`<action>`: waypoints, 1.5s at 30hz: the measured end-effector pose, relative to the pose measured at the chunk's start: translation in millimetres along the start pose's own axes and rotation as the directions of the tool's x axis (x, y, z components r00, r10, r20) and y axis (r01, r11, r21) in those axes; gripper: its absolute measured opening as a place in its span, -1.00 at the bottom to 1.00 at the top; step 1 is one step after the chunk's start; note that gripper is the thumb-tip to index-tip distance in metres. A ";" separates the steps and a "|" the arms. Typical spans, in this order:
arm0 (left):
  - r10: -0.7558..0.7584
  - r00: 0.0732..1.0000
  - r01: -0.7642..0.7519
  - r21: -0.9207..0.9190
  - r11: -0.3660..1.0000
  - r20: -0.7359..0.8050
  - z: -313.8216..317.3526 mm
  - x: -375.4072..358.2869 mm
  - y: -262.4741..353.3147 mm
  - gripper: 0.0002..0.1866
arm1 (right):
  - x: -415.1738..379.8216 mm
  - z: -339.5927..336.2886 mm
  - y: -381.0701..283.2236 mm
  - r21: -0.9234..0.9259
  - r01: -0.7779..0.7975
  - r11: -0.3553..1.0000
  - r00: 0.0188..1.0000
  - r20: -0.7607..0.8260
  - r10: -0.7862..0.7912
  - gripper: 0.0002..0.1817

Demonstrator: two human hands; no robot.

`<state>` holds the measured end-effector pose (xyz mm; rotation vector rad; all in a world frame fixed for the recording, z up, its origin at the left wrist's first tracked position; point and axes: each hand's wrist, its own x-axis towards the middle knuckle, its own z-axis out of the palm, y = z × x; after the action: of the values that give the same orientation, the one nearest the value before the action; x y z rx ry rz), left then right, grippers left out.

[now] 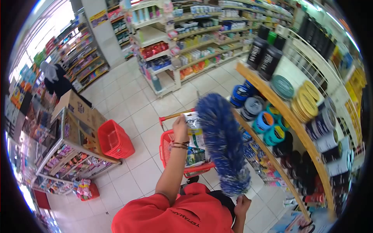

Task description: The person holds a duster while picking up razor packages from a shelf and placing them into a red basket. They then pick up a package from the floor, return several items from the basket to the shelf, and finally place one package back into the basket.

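Observation:
My left hand (180, 130) reaches over a red shopping trolley (165, 149). Its fingers are closed at the left edge of a white printed packet (193, 123). Below the packet, another packet with a blue and green print (195, 156) lies in the trolley. A blue fluffy duster (221, 139) rises on the right, hiding part of the trolley. At the duster's lower end, my right hand (242, 206) is curled closed, seemingly round its handle, which I cannot see.
Close on the right, a wood-edged shelf (279, 105) carries tubs and dark bottles (268, 58). Red stacked baskets (114, 138) stand on the left beside a display counter (74, 132). Stocked shelves (202, 42) line the back. A person (56, 77) stands far left.

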<state>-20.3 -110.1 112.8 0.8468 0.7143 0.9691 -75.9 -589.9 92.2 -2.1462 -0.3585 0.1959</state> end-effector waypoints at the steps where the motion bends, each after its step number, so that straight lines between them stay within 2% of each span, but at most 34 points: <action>1: -0.106 0.994 0.108 -0.074 0.991 0.026 14.2 -25.2 22.9 -0.62 | 5.5 5.5 14.3 0.051 0.085 0.995 0.996 0.037 -0.087 -0.56; 3: -0.123 0.929 0.265 -0.396 0.879 0.348 9.2 -33.1 8.6 -0.64 | 24.5 10.9 3.8 -0.055 0.248 0.967 0.967 0.081 -0.243 -0.58; 4: -0.137 0.921 0.282 -0.382 0.880 0.365 14.2 -42.5 13.4 -0.64 | 34.0 13.0 -7.0 -0.105 0.210 0.972 0.976 0.083 -0.202 -0.57; 5: -0.250 0.901 0.367 -0.313 0.876 0.355 18.4 -57.2 22.5 -0.65 | 38.0 12.5 -11.5 -0.157 0.171 0.973 0.983 0.093 -0.158 -0.56; 7: -0.452 0.839 0.517 -0.186 0.835 0.302 22.0 -79.8 39.1 -0.67 | 34.1 2.3 13.9 -0.098 0.094 0.991 0.990 0.113 -0.083 -0.52; 8: -0.414 0.877 0.465 -0.214 0.859 0.243 18.2 -85.9 34.7 -0.68 | 28.6 -5.4 24.8 -0.100 0.066 0.993 0.991 0.125 -0.053 -0.52; 9: -0.409 0.878 0.462 -0.216 0.860 0.250 16.6 -92.2 29.7 -0.68 | 25.8 -11.4 34.3 -0.103 0.044 0.994 0.990 0.135 -0.030 -0.53; 11: -0.403 0.828 0.532 -0.322 0.783 0.389 20.3 -119.6 36.6 -0.71 | 10.7 -18.4 48.0 -0.096 0.014 0.995 0.992 0.123 -0.002 -0.49; 13: -0.452 0.819 0.564 -0.345 0.751 0.355 4.1 -127.0 22.2 -0.69 | -3.3 -18.3 77.2 -0.112 -0.036 0.993 0.985 0.165 0.054 -0.48; 15: -0.515 0.836 0.547 -0.370 0.751 0.190 -11.6 -132.6 14.3 -0.66 | -17.8 -19.9 101.9 -0.114 -0.068 0.991 0.977 0.195 0.089 -0.48; 16: -0.570 0.821 0.542 -0.366 0.757 0.037 -8.3 -147.3 30.8 -0.62 | -24.3 -22.3 114.2 -0.082 -0.077 0.994 0.977 0.191 0.091 -0.48; 17: -0.569 0.822 0.527 -0.392 0.754 0.011 -8.4 -155.4 47.1 -0.58 | -32.5 -24.2 128.7 -0.049 -0.088 0.995 0.977 0.189 0.096 -0.48; 19: -0.419 0.889 0.454 -0.487 0.746 0.186 -63.6 -129.1 46.0 -0.56 | -44.3 -33.7 150.5 -0.233 -0.169 0.958 0.984 0.017 0.178 -0.49; 21: -0.386 0.913 0.393 -0.531 0.751 0.131 -44.5 -149.8 100.2 -0.55 | -51.6 -58.3 169.2 -0.407 -0.264 0.874 0.945 0.070 0.318 -0.49; 23: -0.318 0.945 0.307 -0.523 0.795 0.071 -29.4 -168.6 129.6 -0.54 | -51.4 -71.1 168.5 -0.389 -0.229 0.892 0.950 0.109 0.292 -0.49; 25: -0.301 0.954 0.266 -0.464 0.845 -0.003 -27.2 -179.1 128.9 -0.54 | -54.0 -66.7 164.2 -0.366 -0.224 0.903 0.948 0.134 0.289 -0.50; 27: -0.329 0.933 0.212 -0.518 0.829 -0.143 -20.4 -189.0 123.4 -0.53 | -41.3 -51.2 145.8 -0.189 -0.034 0.981 0.985 0.162 0.066 -0.52; 29: -0.338 0.930 0.213 -0.533 0.819 -0.148 -43.9 -187.1 98.8 -0.55 | -31.4 -31.2 118.6 -0.053 0.169 0.984 0.971 0.180 -0.157 -0.55; 30: -0.259 0.941 0.337 -0.574 0.746 0.216 -80.2 -172.6 77.9 -0.56 | -26.8 -26.6 108.8 -0.047 0.156 0.987 0.975 0.168 -0.146 -0.55; 31: -0.128 0.827 0.477 -0.561 0.676 0.548 -72.6 -179.5 82.3 -0.58 | -22.2 -23.0 100.7 -0.016 0.222 0.975 0.955 0.206 -0.214 -0.58; 32: -0.192 0.956 0.282 -0.510 0.813 0.222 -61.3 -182.7 85.7 -0.63 | -21.2 -19.2 98.3 0.018 0.288 0.958 0.929 0.237 -0.284 -0.60; 33: -0.196 0.950 0.295 -0.497 0.816 0.242 -51.8 -185.6 91.8 -0.63 | -25.5 -13.5 112.7 0.023 0.278 0.960 0.937 0.216 -0.276 -0.60; 35: -0.380 0.925 0.278 -0.657 0.701 -0.014 -23.3 -198.4 109.0 -0.67 | -39.1 -5.7 159.4 0.049 0.117 0.992 0.980 0.156 -0.123 -0.59; 36: -0.275 0.962 0.232 -0.548 0.803 0.004 -28.4 -195.4 112.7 -0.76 | -49.2 -5.3 175.1 -0.048 -0.003 0.999 0.993 0.119 0.009 -0.53; 37: -0.277 0.961 0.238 -0.543 0.805 0.010 -36.0 -196.5 114.6 -0.76 | -60.1 -14.0 177.3 -0.119 -0.092 0.989 0.993 0.060 0.099 -0.50; 38: -0.037 0.951 0.184 -0.468 0.865 0.306 -43.2 -198.3 115.4 -0.81 | -72.7 -20.6 191.0 -0.157 -0.177 0.972 0.980 0.064 0.188 -0.49; 39: 0.181 0.794 0.099 -0.417 0.904 0.580 -47.0 -196.1 116.0 -0.84 | -80.9 -26.4 204.4 -0.193 -0.258 0.946 0.959 0.063 0.275 -0.48; 40: 0.228 0.765 -0.016 -0.336 0.942 0.602 -36.8 -190.1 118.5 -0.86 | -82.2 -31.3 205.5 -0.188 -0.264 0.946 0.959 0.054 0.279 -0.48; 41: 0.243 0.678 -0.033 -0.301 0.953 0.694 -29.5 -189.5 119.4 -0.84 | -87.7 -35.6 206.2 -0.081 -0.261 0.962 0.959 0.093 0.268 -0.48; 42: 0.187 0.783 -0.167 -0.089 0.982 0.593 -23.1 -192.9 115.9 -0.74 | -98.9 -38.7 206.6 0.028 -0.265 0.964 0.957 0.130 0.260 -0.47; 43: 0.163 0.868 -0.258 0.146 0.955 0.470 -0.2 -209.6 115.7 -0.64 | -103.0 -41.7 196.5 0.035 -0.284 0.958 0.953 0.123 0.278 -0.47; 45: 0.137 0.844 -0.261 0.173 0.950 0.518 8.5 -211.8 96.0 -0.58 | -87.9 -49.6 149.4 0.208 -0.097 0.973 0.987 0.145 0.067 -0.48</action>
<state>-136.2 -274.7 229.5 1.3479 0.2919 0.8019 -118.5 -737.2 -2.9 -1.9396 -0.3129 0.4131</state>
